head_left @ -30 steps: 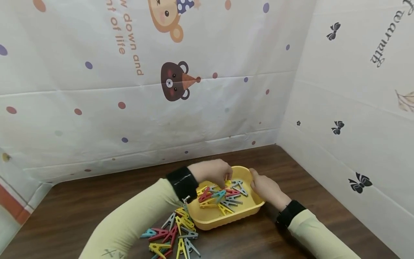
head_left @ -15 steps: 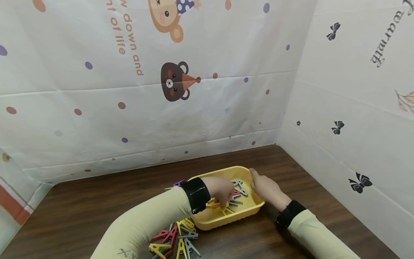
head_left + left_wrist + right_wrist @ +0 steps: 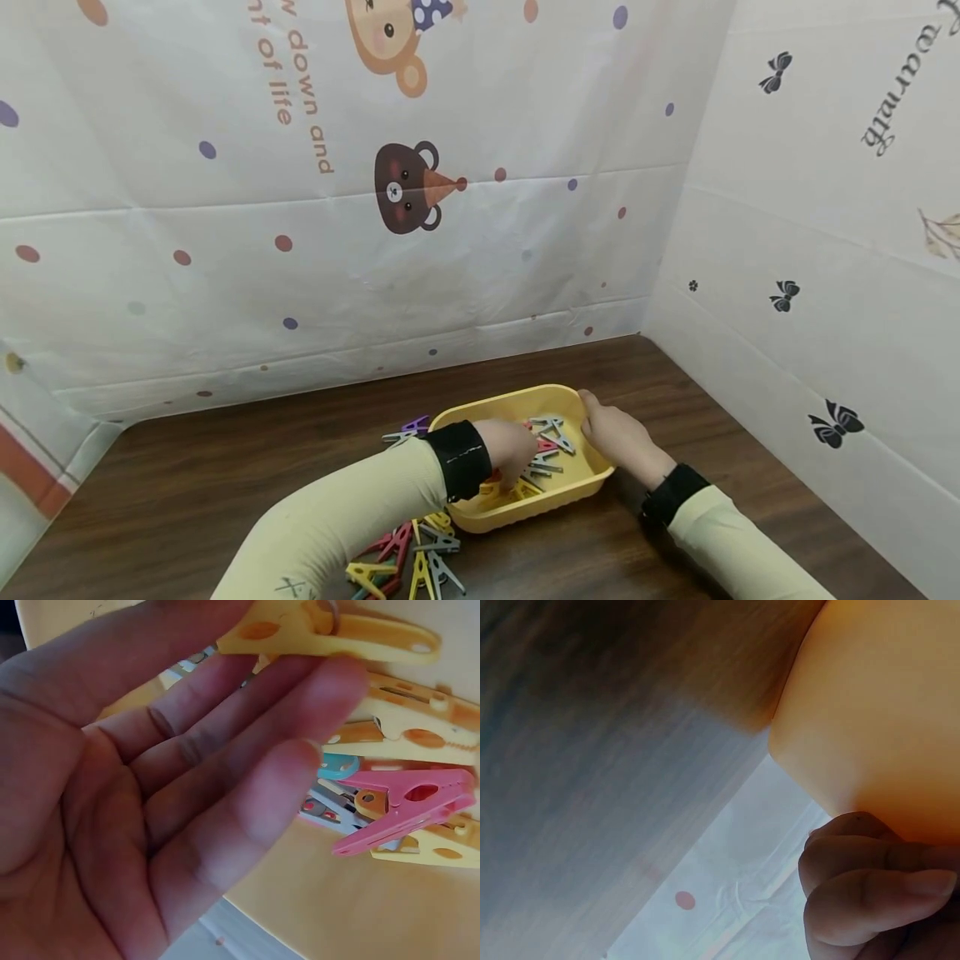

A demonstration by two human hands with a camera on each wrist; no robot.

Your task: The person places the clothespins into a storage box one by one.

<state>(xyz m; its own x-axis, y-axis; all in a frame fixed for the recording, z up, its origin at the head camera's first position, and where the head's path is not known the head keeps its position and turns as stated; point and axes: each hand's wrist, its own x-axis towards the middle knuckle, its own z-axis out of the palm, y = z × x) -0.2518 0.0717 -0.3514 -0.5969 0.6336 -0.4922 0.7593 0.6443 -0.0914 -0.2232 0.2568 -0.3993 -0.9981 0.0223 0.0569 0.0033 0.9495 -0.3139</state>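
My left hand reaches down into a yellow plastic basket. In the left wrist view its thumb and fingertips pinch a yellow clothespin. Beneath the fingers lie more clothespins, among them a pink clothespin and a teal one that is partly covered. Grey clothespins show at the basket's right side in the head view. My right hand grips the basket's right rim, thumb on top, and the right wrist view shows its curled fingers against the outer wall.
Left of the basket, a loose pile of yellow, red and grey clothespins lies on the dark wooden table, partly behind my left sleeve. A purple clothespin lies near the basket's back left corner. White printed sheets wall the table's back and right.
My left hand has moved from over the basket's back part toward the front and down among the clothespins inside. The right hand and the basket have stayed in place.
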